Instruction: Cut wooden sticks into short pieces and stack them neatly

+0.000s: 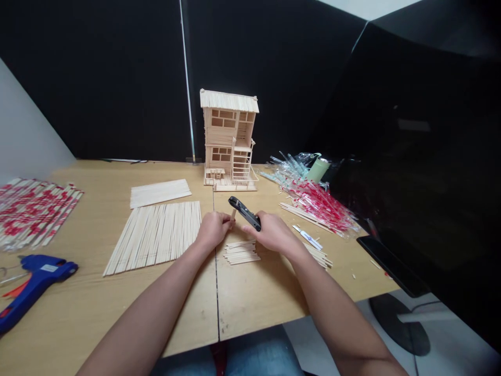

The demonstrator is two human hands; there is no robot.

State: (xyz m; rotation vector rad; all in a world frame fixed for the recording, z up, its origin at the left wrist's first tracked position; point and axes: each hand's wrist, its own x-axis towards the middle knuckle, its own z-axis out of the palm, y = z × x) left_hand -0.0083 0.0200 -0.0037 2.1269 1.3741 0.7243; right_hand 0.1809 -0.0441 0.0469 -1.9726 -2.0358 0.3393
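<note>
My left hand (pixel 213 228) is closed, pinching a short wooden stick (pixel 233 214) that stands upright between the fingertips. Wrapped in my right hand (pixel 272 232) is a black pliers-like cutting tool (pixel 247 213), its head up beside the top of the stick. Whether its jaws touch the stick I cannot tell. Below my hands lies a small row of short cut sticks (pixel 241 253). A flat sheet of long sticks side by side (pixel 156 235) spreads to the left of my left hand. Near my right forearm is a white and blue craft knife (pixel 308 237).
A model house of sticks (pixel 229 141) stands at the back. Behind the stick sheet lies a smaller panel (pixel 160 193). At left are a blue glue gun (pixel 43 279) and packaged sticks (pixel 37 211). Red and clear wrappers (pixel 323 203) pile at right, near loose sticks (pixel 319 256).
</note>
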